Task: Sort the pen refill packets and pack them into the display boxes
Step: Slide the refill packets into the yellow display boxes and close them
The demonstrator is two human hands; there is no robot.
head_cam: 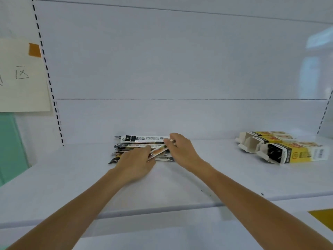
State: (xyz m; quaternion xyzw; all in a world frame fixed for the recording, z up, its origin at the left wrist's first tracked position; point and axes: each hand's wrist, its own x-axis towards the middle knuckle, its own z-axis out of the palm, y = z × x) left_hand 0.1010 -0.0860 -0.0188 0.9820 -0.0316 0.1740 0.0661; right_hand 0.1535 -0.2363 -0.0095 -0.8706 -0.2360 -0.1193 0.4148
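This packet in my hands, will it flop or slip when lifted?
Probably light and a bit bendy: the packet is long, thin, flat. Held between left hand and right hand it looks straight, so fairly stiff. The pile lies skewed, so packets likely slide.

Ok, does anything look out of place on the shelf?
The packet pile is messy: packets lie fanned at different angles, one dark end sticking out front-left. The three display boxes lie on their sides, flaps open. The left hand and right hand hold one packet slanted over it. No damage visible.
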